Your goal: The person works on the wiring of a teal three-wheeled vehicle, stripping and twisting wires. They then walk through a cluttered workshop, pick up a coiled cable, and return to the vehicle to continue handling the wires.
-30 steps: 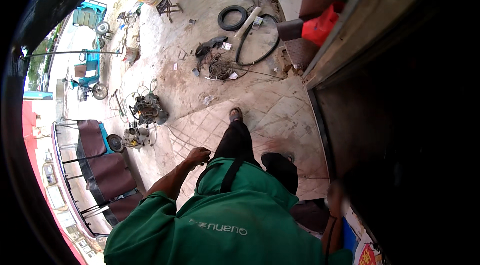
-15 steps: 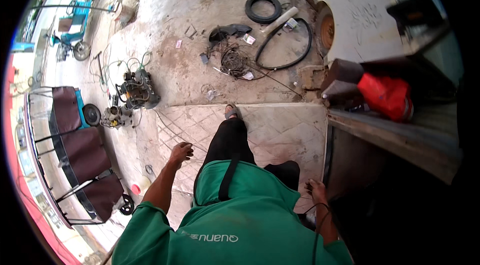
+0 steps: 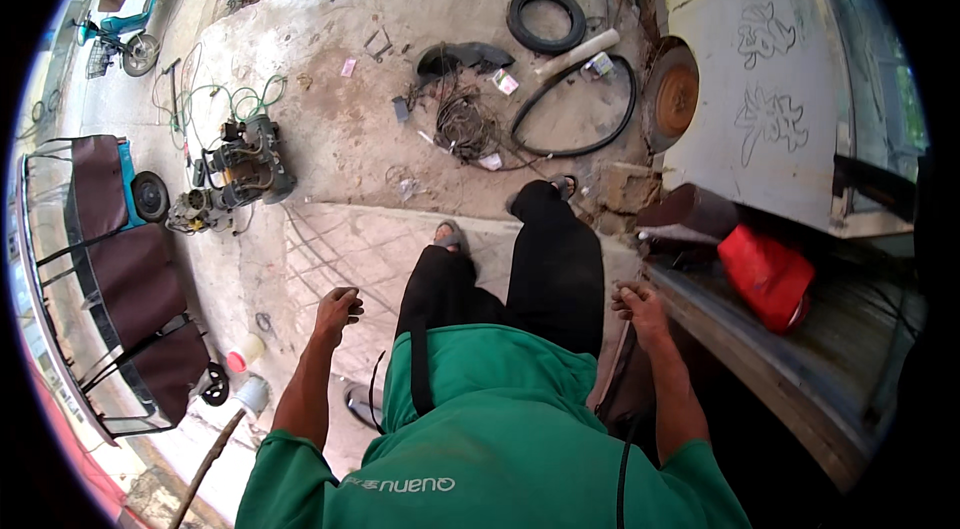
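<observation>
I look down on my green shirt and black trousers as I stand on patterned paving. My left hand hangs over the paving with its fingers curled in and nothing in it. My right hand is closed beside the edge of a wooden platform. A thin cord runs from that hand down along my forearm. My sandalled left foot is on the paving, and my right foot is ahead on the concrete.
A red bag lies on the platform at right. Ahead lie a black hose loop, a tyre, tangled wire and a rusty disc. A small engine machine and a cart with maroon seats are to the left.
The view has swung right and forward. My right leg has stepped ahead toward the hose and wire. Both hands have swung slightly as I walk, and the red bag is now close on my right.
</observation>
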Demonstrator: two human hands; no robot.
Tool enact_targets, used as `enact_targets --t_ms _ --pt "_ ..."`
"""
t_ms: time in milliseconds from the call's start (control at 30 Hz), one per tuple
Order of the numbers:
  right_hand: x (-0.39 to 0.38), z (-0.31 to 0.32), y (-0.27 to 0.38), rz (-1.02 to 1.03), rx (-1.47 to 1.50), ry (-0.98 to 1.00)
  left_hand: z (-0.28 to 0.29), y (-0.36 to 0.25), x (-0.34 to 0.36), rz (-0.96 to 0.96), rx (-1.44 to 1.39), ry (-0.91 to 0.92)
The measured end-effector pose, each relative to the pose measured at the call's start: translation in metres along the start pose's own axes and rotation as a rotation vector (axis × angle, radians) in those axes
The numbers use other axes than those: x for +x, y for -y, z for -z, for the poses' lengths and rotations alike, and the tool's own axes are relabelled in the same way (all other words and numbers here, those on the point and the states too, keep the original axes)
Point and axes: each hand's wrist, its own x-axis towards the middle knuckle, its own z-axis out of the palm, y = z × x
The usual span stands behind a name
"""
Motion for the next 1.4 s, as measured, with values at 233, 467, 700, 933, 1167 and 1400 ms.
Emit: enact_targets --t_ms 233,467,700,933,1167,1400 --pt "0.180 -0.033 0.058 -0.041 -0.369 0.334 -0.091 -0.041 0.058 -0.240 -0.343 -0.129" --pt "0.488 -0.075 -0.009 0.176 -0.885 0.422 -0.276 -0.079 0.140 -0.395 -0.217 -0.214" --pt "0.671 -0.084 -0.143 0.366 -1.323 0.502 -0.394 -0.073 0.197 -0.240 0.421 0.377" --pt "0.797 -0.113 -0.218 0.555 -1.537 0.298 -0.363 -0.101 0.212 -0.065 -0.201 0.486" --pt "0.794 -0.121 -0.243 0.417 -1.560 0.617 -0.350 -0.081 0.203 0.142 -0.469 0.306" --pt "0.569 -0.171 -0.107 -0.568 -0.181 0.998 -0.338 -0.058 0.176 -0.004 -0.373 0.343"
